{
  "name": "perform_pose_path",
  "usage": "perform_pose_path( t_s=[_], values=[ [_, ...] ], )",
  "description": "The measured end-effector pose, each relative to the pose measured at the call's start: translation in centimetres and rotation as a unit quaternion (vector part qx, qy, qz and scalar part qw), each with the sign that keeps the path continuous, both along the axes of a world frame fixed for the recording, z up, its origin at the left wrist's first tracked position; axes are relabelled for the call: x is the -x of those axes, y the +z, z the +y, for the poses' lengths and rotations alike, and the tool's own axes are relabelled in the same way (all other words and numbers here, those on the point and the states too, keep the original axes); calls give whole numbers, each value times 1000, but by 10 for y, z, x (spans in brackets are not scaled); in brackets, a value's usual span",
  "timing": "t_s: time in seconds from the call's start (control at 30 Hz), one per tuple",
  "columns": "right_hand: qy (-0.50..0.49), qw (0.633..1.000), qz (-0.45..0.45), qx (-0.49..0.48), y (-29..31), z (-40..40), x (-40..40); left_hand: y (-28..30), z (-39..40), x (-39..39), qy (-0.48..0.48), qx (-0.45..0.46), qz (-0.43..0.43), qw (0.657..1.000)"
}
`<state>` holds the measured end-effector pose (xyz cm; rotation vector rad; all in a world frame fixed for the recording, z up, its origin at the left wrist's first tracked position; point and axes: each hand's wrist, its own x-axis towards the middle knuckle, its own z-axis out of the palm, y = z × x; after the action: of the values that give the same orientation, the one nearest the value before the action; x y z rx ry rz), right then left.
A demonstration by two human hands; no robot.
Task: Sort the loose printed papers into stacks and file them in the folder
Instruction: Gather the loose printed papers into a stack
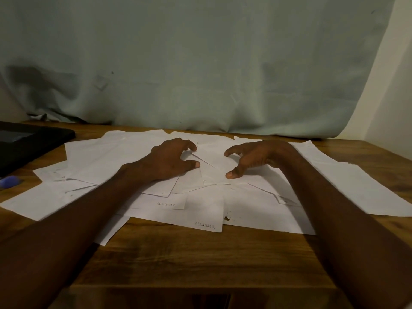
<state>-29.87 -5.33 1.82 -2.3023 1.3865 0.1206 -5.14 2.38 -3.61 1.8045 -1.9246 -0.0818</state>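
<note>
Several loose white printed papers (116,157) lie spread and overlapping across the middle of the wooden table (189,255). Faint print shows on two sheets near the front. My left hand (171,159) rests on the pile left of centre, fingers spread and bent, fingertips and thumb touching the top sheets. My right hand (252,158) hovers over or touches the pile just to the right, fingers arched, thumb tip on a sheet. Neither hand holds a paper. A black folder (31,143) lies at the far left of the table, partly out of view.
A small blue object (10,181) lies at the left edge beside the folder. A pale green cloth (200,74) hangs behind the table. A cream wall (392,97) stands at the right. Bare wood shows along the table's front edge.
</note>
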Motion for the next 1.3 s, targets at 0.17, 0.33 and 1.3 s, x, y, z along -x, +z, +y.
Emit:
perform_pose_path(
  t_s=[0.17, 0.33, 1.3],
  values=[
    [-2, 995, -54, 79, -9, -4, -1, -2, -2, 0, -5, -2, -1, 1000],
    [-21, 988, -103, 115, -18, -6, -5, -3, -1, -3, -15, -3, 5, 1000],
    [84, 462, -843, -263, 30, 11, 15, 21, 13, 7, -38, 163, 271, 948]
  ],
)
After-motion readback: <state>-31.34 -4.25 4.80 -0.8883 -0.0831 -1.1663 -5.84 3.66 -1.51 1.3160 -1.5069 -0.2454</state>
